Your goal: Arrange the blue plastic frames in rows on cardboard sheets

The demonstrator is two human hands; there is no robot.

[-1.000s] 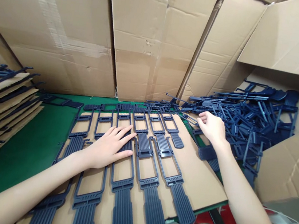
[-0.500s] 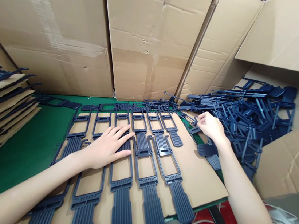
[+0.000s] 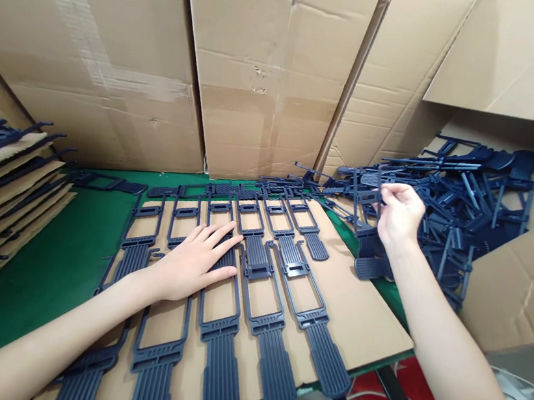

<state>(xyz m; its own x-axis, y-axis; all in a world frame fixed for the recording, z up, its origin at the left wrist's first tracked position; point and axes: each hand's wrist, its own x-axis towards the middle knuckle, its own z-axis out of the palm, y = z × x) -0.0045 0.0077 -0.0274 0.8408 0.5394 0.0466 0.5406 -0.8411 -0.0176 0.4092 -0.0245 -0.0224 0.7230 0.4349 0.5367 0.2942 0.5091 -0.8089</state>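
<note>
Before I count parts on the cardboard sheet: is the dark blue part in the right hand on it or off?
Off: the right hand holds the dark blue part up, beyond the cardboard sheet's edge.

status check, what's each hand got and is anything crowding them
Left hand spread flat over plastic parts on cardboard. Right hand pinching one plastic frame by its side. Jumbled pile crowding close behind right hand.

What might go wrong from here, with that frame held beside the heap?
The dark blue frame pinched by the right hand could snag on the tangled pile close by. The left hand, spread over the laid-out parts, might nudge them askew on the cardboard sheet.
</note>
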